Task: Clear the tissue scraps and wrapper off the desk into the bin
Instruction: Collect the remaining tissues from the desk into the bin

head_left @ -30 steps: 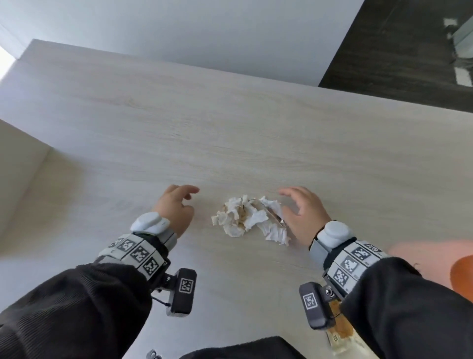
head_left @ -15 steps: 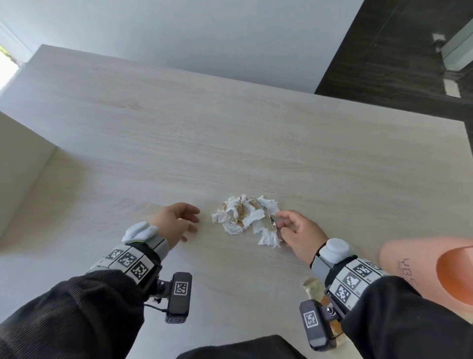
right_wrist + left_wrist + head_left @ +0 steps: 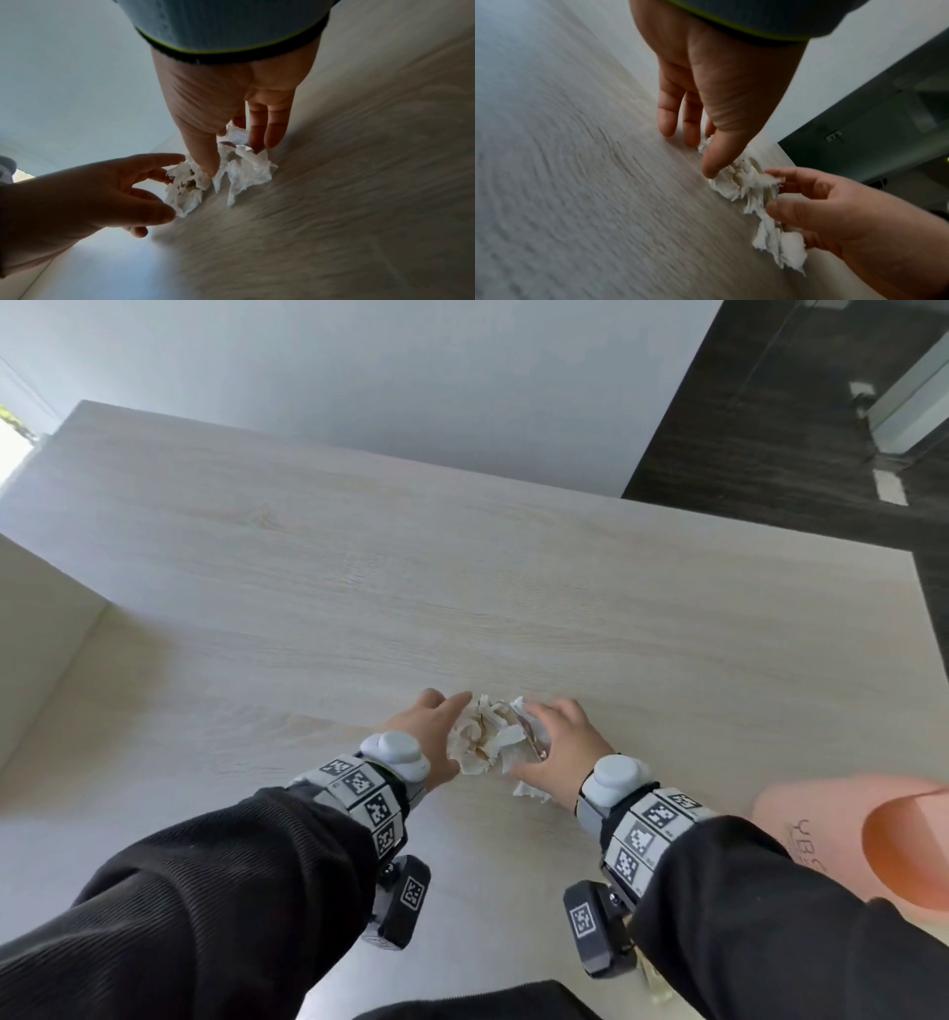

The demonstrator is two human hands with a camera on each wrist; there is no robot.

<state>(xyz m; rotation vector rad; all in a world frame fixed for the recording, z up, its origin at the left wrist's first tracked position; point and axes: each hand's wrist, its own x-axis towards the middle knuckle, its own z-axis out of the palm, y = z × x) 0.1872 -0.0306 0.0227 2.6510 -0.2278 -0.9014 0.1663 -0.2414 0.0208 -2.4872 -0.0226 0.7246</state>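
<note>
A pile of white tissue scraps [image 3: 482, 742] lies on the pale wooden desk [image 3: 462, 588], with a shiny wrapper [image 3: 529, 737] at its right side. My left hand [image 3: 429, 737] presses against the pile's left side, fingers straight, thumb [image 3: 711, 166] touching the tissue [image 3: 746, 182]. My right hand [image 3: 557, 742] lies over the pile's right side, its thumb [image 3: 208, 162] pushed into the tissue [image 3: 244, 172] and its fingers [image 3: 266, 132] behind the wrapper [image 3: 228, 144]. One scrap [image 3: 531, 791] sits under the right wrist. Neither hand lifts anything.
A pink bin [image 3: 821, 834] with an orange inside stands at the desk's near right, beside my right forearm. A pale panel [image 3: 36, 629] rises at the left. The desk's right edge drops to a dark floor [image 3: 801, 428]. A wall runs behind the desk.
Both hands have moved inward from either side and now touch the pile. The scraps are squeezed into a narrower heap between them.
</note>
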